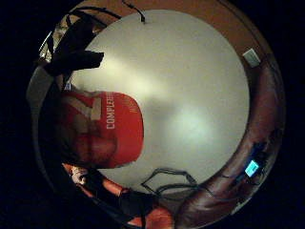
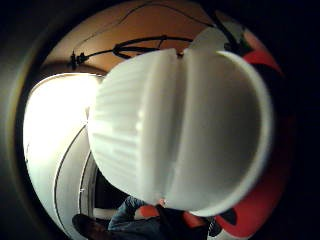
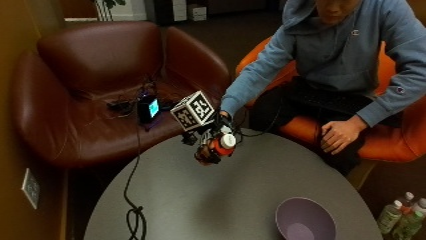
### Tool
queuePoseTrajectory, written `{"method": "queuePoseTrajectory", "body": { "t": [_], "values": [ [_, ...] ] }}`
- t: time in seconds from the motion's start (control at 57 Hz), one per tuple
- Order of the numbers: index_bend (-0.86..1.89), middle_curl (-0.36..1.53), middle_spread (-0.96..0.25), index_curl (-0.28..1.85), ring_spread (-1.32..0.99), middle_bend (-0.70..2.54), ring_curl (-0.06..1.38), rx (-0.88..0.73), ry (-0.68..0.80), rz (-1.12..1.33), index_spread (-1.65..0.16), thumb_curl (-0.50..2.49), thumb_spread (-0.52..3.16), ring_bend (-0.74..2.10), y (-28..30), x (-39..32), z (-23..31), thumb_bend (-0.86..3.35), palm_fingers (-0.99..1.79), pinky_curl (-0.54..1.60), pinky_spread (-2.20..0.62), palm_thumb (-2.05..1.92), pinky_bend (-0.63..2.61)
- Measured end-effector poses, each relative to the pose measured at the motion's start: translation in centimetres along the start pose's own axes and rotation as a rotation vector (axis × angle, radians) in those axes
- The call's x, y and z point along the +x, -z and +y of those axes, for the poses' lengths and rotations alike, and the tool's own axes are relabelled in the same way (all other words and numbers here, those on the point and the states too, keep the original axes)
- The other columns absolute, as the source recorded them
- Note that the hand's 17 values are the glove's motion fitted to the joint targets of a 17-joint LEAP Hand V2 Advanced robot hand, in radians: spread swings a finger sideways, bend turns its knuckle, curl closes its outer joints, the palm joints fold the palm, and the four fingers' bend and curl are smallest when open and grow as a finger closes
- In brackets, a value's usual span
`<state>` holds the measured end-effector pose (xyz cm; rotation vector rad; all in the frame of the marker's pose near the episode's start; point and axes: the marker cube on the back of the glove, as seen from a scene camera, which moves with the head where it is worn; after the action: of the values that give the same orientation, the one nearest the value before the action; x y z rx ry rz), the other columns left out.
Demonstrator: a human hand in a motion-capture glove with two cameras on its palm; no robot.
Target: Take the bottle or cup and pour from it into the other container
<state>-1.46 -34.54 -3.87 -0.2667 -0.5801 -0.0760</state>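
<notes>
In the outside view my gloved right hand (image 3: 212,135) holds a red bottle (image 3: 217,149) with a white cap (image 3: 227,141) above the round grey table (image 3: 200,200), near its far edge. The bottle lies tilted, cap pointing toward the seated person. A purple bowl (image 3: 305,220) stands on the table's near right part, well apart from the hand. The little finger side palm view shows the red label (image 1: 114,129) close to the palm, with the table top (image 1: 190,95) beyond. The ribbed white cap (image 2: 180,130) fills the thumb side palm view.
A brown leather armchair (image 3: 86,90) stands left of the table with a small lit device (image 3: 148,107) on its seat. A black cable (image 3: 135,210) runs from it across the table's left edge. The person sits in an orange chair (image 3: 373,135). Bottles (image 3: 399,215) stand at the floor, far right.
</notes>
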Motion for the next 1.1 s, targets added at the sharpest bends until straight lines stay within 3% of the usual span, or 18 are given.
{"method": "queuePoseTrajectory", "body": {
  "t": [0.053,0.175,0.841,1.104],
  "values": [
    [0.11,0.51,-0.19,0.30,-0.31,0.35,0.45,-0.010,0.087,0.087,-0.29,0.71,0.05,0.42,0.1,-0.8,0.1,-0.04,1.13,0.36,-0.33,1.09,0.34],
    [0.11,0.51,-0.18,0.30,-0.31,0.35,0.45,-0.038,0.107,0.147,-0.29,0.72,0.05,0.43,0.4,-4.2,-0.2,-0.04,1.13,0.36,-0.33,1.09,0.34],
    [0.11,0.52,-0.18,0.30,-0.31,0.33,0.46,-0.092,0.094,0.349,-0.28,0.73,0.04,0.43,-1.3,-12.5,-0.1,-0.04,1.12,0.36,-0.33,1.09,0.35],
    [0.11,0.52,-0.18,0.29,-0.31,0.33,0.46,-0.083,0.045,0.643,-0.28,0.73,0.04,0.43,-1.4,-16.0,-0.4,-0.04,1.12,0.36,-0.33,1.09,0.35]
  ]
}}
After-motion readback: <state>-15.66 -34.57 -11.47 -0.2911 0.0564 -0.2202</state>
